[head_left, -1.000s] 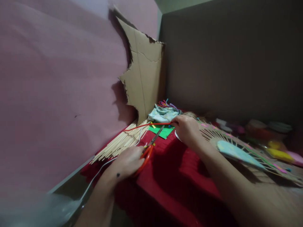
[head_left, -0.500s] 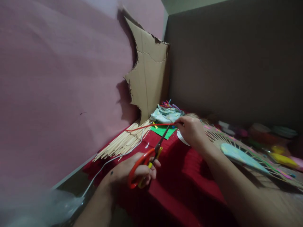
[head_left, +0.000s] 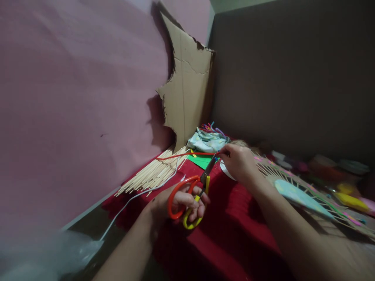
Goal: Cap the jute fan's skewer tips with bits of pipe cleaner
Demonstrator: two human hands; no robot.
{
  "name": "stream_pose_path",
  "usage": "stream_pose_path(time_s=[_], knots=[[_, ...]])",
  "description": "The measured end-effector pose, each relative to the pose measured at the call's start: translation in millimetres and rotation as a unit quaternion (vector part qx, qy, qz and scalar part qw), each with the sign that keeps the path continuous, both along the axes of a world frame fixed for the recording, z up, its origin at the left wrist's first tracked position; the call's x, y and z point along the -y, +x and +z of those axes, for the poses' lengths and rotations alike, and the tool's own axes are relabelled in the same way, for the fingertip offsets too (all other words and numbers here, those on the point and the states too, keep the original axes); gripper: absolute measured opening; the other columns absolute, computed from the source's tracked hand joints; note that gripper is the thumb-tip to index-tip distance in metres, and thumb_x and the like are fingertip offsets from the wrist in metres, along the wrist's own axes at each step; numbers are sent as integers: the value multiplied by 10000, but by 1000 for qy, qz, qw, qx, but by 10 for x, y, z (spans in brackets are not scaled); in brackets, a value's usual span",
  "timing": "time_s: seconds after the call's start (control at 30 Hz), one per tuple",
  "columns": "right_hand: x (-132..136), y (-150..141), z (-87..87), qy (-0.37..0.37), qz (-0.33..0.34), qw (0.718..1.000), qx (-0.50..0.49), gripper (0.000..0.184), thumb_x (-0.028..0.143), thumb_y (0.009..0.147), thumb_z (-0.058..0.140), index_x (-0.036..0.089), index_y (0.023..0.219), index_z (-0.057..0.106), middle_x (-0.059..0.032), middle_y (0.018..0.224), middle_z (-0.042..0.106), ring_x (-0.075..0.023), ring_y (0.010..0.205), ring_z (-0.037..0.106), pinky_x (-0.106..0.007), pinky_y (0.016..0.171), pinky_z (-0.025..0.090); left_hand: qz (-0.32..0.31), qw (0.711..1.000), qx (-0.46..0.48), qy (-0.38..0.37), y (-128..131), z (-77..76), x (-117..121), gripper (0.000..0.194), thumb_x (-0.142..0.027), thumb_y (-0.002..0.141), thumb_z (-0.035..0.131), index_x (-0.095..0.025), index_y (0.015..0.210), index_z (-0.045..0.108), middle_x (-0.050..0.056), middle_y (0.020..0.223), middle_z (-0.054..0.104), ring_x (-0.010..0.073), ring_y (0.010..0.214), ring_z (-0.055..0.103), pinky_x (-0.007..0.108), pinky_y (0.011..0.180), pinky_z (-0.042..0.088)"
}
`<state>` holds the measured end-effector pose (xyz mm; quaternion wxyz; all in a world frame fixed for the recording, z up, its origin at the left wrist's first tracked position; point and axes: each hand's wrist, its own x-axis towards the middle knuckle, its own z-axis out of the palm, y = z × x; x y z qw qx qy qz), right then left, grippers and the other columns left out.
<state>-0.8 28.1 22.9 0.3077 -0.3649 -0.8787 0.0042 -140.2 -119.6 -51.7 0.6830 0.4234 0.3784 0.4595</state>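
Observation:
My left hand is closed in the red and yellow handles of a pair of scissors. The blades point up and to the right, and their tips reach the red pipe cleaner. My right hand pinches the right end of that pipe cleaner, which stretches leftward above a bundle of thin wooden sticks. Both hands are over a red cloth. A green paper piece lies just under the scissor tips.
A torn cardboard sheet leans in the corner against the pink wall. Behind the hands lie a pale crumpled cloth and coloured pipe cleaners. A round stick-and-paper craft piece lies at right, with blurred coloured items beyond. A white cord runs at left.
My left hand has picked the scissors up off the cloth, slid its fingers into the handles and raised the blades to the pipe cleaner. My right hand has kept hold of the pipe cleaner.

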Motion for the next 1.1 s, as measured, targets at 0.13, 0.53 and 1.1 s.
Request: stream_pose_path(time_s=[0.13,0.53,1.1], knots=[[5,2,-1,-16,6,1000,6,124,151,762,581,169,792,699,-58,787,699,-166,729,618,-246,662,392,16,1000,15,-2,18,33,-62,313,-140,576,540,-82,876,609,66,677,605,87,465,516,190,416,346],[18,-9,-5,-26,-2,999,25,127,173,775,583,182,810,705,-58,804,701,-173,746,619,-247,659,384,18,999,12,-25,17,31,-199,198,-314,768,552,-118,758,537,-56,457,380,44,325,348,142,287,234],[-36,-27,-55,-20,-20,998,49,142,211,789,573,184,841,702,-65,855,704,-196,819,634,-256,691,395,137,876,-460,35,163,127,-85,272,-419,798,460,-180,669,468,3,546,495,111,454,474,237,442,364]])
